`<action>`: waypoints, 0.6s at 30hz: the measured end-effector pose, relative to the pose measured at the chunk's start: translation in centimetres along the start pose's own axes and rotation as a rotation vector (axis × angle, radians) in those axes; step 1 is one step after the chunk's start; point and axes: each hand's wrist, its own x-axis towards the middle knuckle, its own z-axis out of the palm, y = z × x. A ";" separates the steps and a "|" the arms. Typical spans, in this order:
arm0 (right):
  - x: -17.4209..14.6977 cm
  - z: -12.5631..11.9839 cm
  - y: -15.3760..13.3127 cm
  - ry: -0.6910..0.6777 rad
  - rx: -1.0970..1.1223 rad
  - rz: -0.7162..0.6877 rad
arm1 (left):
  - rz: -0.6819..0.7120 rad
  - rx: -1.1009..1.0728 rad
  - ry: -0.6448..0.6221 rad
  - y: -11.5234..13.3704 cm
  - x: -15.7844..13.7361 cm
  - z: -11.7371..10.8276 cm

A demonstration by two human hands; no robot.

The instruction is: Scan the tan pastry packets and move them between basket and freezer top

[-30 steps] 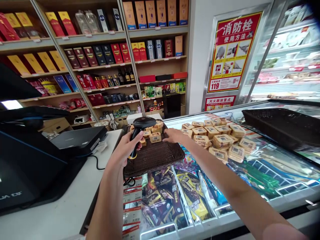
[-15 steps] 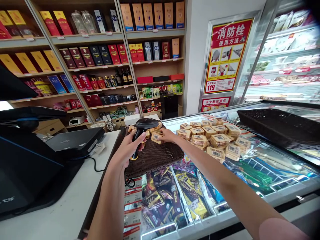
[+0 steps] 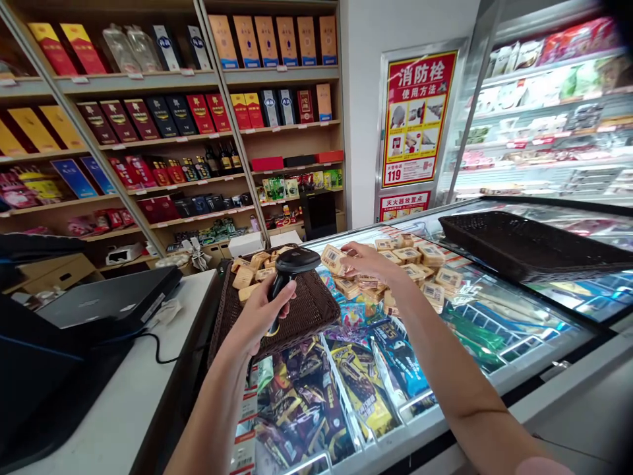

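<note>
My left hand (image 3: 264, 309) is wrapped round the handle of a black barcode scanner (image 3: 297, 260), held over a dark brown woven basket (image 3: 301, 323). The scanner's head points right, toward a small tan package with a barcode label (image 3: 333, 260). That package is pinched by the fingers of my right hand (image 3: 370, 264), raised in front of a pile of similar labelled packages (image 3: 408, 256) on the freezer's glass top. More tan packages (image 3: 244, 277) lie at the basket's far left end, partly behind the scanner.
Below the glass, wire dividers separate bagged frozen treats (image 3: 363, 389). A second dark basket (image 3: 524, 247) sits at the right on the freezer. To the left stands a white counter (image 3: 123, 396) with a black device (image 3: 109, 297). Shelves of boxed goods (image 3: 168, 119) line the back.
My right hand has moved from the basket to the right and now holds a package up by the pile. The scanner stays in my left hand. The view has turned right.
</note>
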 end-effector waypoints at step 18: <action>1.0 -3.0 0.9 0.178 -0.308 0.086 | -0.015 -0.057 -0.034 -1.9 0.9 4.0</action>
